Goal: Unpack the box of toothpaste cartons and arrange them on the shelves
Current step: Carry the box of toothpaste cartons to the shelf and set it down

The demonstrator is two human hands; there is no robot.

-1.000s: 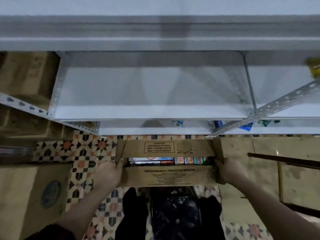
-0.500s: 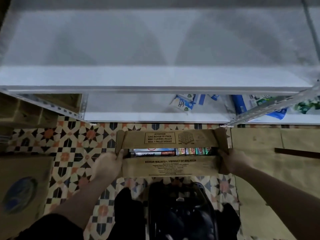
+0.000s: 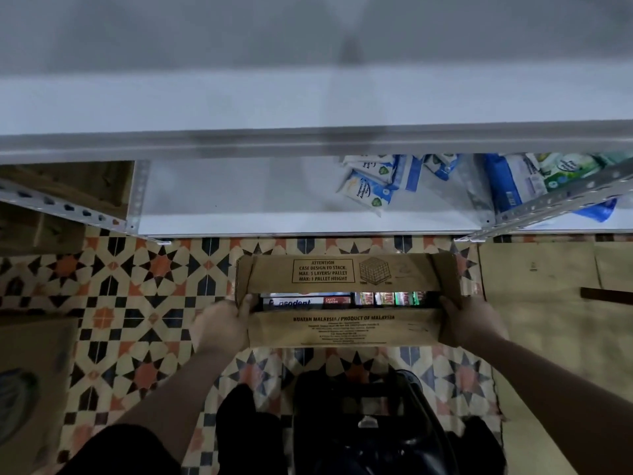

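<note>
A: Start with the big things. What fills the view?

B: The white metal shelves [image 3: 308, 108] across the top. On the lower shelf [image 3: 239, 200] there are blue and white packets [image 3: 373, 186] toward the right, with a bare stretch to their left. Below that is the patterned tile floor [image 3: 144, 286].

A: And the box?

B: The cardboard box [image 3: 342, 303] is held out in front of the person, above the floor and just before the lower shelf's front edge. Its two top flaps stand slightly apart, and the toothpaste cartons [image 3: 339, 299] show through the gap, all of them inside.

A: How is it held?

B: By its ends. The left hand [image 3: 219, 325] clasps the left end with the thumb curled over the near flap; the right hand [image 3: 472, 323] wraps the right end. Both sets of fingers are clenched on cardboard.

A: What could go wrong?

B: I'd judge the ends the weak spot: the box is long, held only there, and loaded, so it might sag or twist if one hand lets go early. Setting it down askew could bump the packets. And the loose flaps may snag the shelf edge while it goes in.
</note>
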